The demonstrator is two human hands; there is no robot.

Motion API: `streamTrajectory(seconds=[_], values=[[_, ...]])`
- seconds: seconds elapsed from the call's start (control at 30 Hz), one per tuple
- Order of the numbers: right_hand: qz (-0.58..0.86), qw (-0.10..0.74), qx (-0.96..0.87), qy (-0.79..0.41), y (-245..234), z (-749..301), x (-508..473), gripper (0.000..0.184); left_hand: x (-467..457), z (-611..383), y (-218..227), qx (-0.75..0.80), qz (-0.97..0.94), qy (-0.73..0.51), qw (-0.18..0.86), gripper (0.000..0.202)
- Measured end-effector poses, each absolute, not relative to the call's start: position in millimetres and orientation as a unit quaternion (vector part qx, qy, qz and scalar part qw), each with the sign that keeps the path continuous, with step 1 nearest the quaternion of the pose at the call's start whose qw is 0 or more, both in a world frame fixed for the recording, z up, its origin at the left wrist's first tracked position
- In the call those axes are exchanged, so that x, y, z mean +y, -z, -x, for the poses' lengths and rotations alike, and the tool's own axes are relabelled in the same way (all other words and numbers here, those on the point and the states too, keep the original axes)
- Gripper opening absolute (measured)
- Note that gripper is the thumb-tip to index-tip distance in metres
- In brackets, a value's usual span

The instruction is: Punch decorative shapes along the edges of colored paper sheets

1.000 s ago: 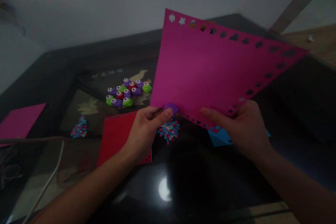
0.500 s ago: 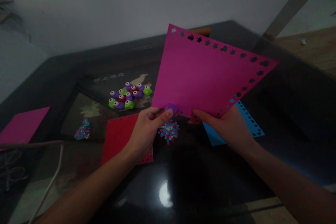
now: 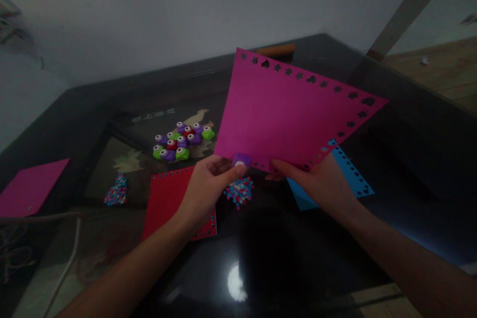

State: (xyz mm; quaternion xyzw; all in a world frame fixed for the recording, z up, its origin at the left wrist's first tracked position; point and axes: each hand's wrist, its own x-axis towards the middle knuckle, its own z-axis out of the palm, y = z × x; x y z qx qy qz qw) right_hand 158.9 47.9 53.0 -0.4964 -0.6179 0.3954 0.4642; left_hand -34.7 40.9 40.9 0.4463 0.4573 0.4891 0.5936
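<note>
A pink paper sheet is held up tilted above the table, with flower, star and other shaped holes along its edges. My right hand pinches its near edge, thumb on top. My left hand is closed on a small purple craft punch, set on the sheet's near edge toward the left corner. The thumb lies by the punch's white button. Below the punch is a pile of small pink, blue and white paper cutouts.
Several green, purple and red craft punches stand in a cluster at the left. A punched red sheet, a blue sheet, another pink sheet and a second cutout pile lie on the dark glossy table. A white cable runs at the lower left.
The left thumb has shifted on the purple punch, so its white button now shows. The pink sheet sits slightly lower in view, and the camera has tilted a little.
</note>
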Motion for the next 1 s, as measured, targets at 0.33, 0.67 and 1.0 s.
streamTrajectory(seconds=[0.33, 0.67, 1.0], values=[[0.495, 0.470, -0.602, -0.414, -52.5, -157.4, 47.3, 0.012, 40.3, 34.9, -42.6, 0.461, -0.443, -0.491, 0.592, 0.023], [0.479, 0.473, -0.656, -0.342, -54.2, -158.2, 44.8, 0.006, 35.5, 34.2, -45.2, 0.470, -0.442, -0.497, 0.580, 0.016], [0.475, 0.482, -0.659, -0.329, -55.4, -157.2, 40.9, 0.007, 31.6, 30.3, -44.8, 0.473, -0.430, -0.517, 0.569, 0.013]])
